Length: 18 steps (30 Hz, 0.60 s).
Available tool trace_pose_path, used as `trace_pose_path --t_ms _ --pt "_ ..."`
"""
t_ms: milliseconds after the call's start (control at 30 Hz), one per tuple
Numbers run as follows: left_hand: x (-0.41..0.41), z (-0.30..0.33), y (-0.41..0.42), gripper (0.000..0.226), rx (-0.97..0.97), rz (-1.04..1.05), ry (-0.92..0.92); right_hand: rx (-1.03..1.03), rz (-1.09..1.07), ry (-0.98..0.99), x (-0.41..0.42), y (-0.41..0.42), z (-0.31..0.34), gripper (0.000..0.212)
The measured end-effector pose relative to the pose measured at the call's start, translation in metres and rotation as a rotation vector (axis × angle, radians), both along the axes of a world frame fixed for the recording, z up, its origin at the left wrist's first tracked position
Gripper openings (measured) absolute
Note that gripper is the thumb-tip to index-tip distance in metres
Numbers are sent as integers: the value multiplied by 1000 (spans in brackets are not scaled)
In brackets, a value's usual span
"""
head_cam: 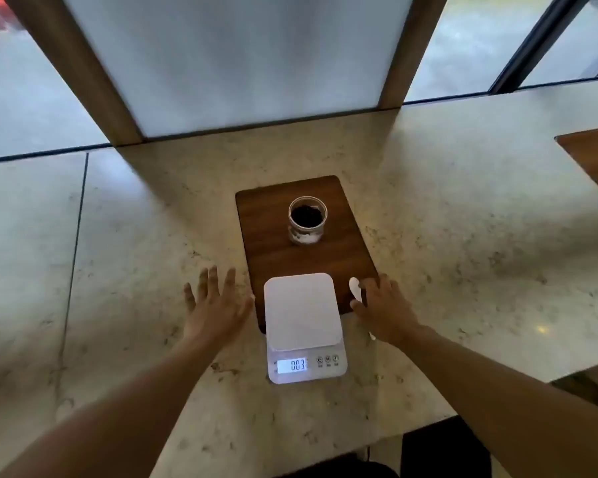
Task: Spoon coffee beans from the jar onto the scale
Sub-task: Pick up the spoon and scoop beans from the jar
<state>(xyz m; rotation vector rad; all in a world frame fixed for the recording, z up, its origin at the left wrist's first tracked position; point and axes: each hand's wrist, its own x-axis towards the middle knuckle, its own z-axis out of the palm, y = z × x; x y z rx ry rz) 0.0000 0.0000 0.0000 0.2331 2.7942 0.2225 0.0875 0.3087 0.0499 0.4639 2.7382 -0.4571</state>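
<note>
We see a white spoon (356, 292) lying on the right near corner of a dark wooden board (273, 250), its long axis running away from us: the bowl points toward the far side of the board, and the handle runs back under the right hand (385, 313), with a pale tip showing just behind the wrist. The right hand lies over the handle, fingers slightly spread and curled down; we cannot tell whether they grip it. The spoon's bowl sits just beyond the thumb and beside the index finger.

The left hand (216, 307) is open, palm down, fingers apart, holding nothing; its thumb is just beside the left edge of the white scale (301, 312). The scale stands between the two hands, its far part on the board, its near part on the stone counter (463, 219). Its lit display faces us and reads 003; three round buttons sit to its right, their marks too small to read. The platform is bare.

The open jar (307, 220), upright with dark coffee beans (306, 214) inside, stands on the board well beyond the fingertips. A pale label near its base is unreadable.
</note>
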Motion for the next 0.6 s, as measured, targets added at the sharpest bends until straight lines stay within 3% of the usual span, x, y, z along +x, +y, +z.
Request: trace_pose_path --t_ms 167,333,500,600 --pt "3 -18 9 82 -28 12 64 -26 -140 -90 14 4 -11 21" --pt "7 -30 23 74 8 86 59 -41 -140 -112 26 9 -27 21" --pt "12 -42 25 65 53 104 190 -67 -155 -49 26 11 -42 22" --pt "10 -46 24 64 76 106 227 -138 -212 104 14 10 -42 19"
